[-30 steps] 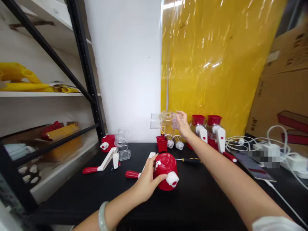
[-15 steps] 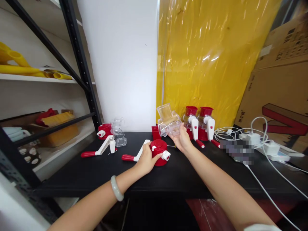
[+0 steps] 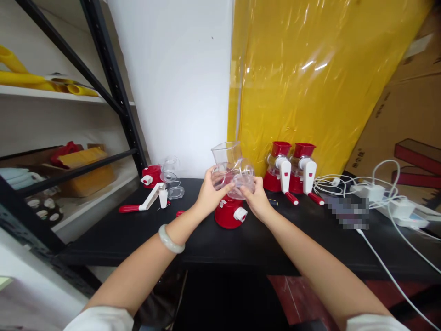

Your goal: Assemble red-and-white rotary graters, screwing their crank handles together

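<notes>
Between both hands is a clear plastic grinder body (image 3: 226, 152), its square funnel pointing up. My left hand (image 3: 211, 195) grips its left side, and my right hand (image 3: 259, 198) grips its right side. Directly beneath stands a red round base (image 3: 227, 216) with a white knob (image 3: 240, 214) at its front right. The body is right over the base; whether the two touch is hidden by my fingers. Left of the base, the red tip of a crank handle (image 3: 180, 213) shows past my left wrist.
Two assembled red-and-white hand-crank grinders (image 3: 281, 168) stand at the back right. At the left are another red base (image 3: 151, 176), clear plastic parts (image 3: 171, 178) and a white crank with red grip (image 3: 143, 204). White cables (image 3: 344, 188) and a blurred phone (image 3: 346, 210) lie at the right. Black shelving (image 3: 113, 78) borders the left.
My left hand has left the red base and taken hold of the clear body. The body has moved from the right to over the base and turned upright, with my right hand still on it.
</notes>
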The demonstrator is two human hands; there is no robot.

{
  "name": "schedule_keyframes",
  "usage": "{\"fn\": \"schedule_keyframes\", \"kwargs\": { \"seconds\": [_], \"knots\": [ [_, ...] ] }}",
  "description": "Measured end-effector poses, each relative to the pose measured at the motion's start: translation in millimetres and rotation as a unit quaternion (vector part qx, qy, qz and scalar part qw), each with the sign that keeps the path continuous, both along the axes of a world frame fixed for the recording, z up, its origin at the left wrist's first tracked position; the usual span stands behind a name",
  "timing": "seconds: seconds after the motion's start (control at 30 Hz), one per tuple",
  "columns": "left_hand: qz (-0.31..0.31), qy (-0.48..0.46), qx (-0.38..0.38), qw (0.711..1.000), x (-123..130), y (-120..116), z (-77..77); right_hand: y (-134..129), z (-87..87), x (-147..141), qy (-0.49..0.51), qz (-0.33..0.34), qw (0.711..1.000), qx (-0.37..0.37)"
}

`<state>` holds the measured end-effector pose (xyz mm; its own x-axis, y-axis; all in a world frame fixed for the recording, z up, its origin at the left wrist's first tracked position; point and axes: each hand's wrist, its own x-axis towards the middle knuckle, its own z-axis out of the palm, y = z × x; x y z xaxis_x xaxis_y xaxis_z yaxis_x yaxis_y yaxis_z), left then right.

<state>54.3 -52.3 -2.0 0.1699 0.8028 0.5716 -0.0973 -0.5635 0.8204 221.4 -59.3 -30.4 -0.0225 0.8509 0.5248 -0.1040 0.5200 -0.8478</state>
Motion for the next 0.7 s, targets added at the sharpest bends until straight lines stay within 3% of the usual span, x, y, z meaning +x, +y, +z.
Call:
{"fn": "schedule_keyframes", "kwargs": {
  "seconds": [0.1,0.2,0.33,0.43,0.53,0.63,0.7],
  "knots": [
    [-0.088,-0.009,-0.037,0.995,-9.6,22.9,9.5,-0.2,10.1,12.1,-0.052,0.060,0.997,-0.002],
    [-0.173,0.012,-0.082,0.981,-21.8,44.4,18.6,2.3,33.6,27.7,-0.121,0.088,0.988,0.025],
    [-0.272,0.061,-0.121,0.953,-22.9,64.9,28.0,12.9,75.4,36.2,-0.092,0.078,0.990,0.071],
    [-0.333,0.069,-0.136,0.930,-11.9,74.7,27.0,21.8,99.6,32.0,-0.061,0.125,0.987,0.084],
    [-0.334,0.067,-0.125,0.932,-4.7,79.3,19.1,29.5,110.9,28.7,-0.054,0.164,0.981,0.088],
    [-0.294,0.101,-0.088,0.946,-11.8,74.9,11.1,37.0,112.2,32.0,-0.048,0.121,0.985,0.110],
    [-0.299,0.177,-0.066,0.935,-22.2,66.2,8.3,41.8,110.4,36.3,-0.047,0.074,0.990,0.108]
  ]
}}
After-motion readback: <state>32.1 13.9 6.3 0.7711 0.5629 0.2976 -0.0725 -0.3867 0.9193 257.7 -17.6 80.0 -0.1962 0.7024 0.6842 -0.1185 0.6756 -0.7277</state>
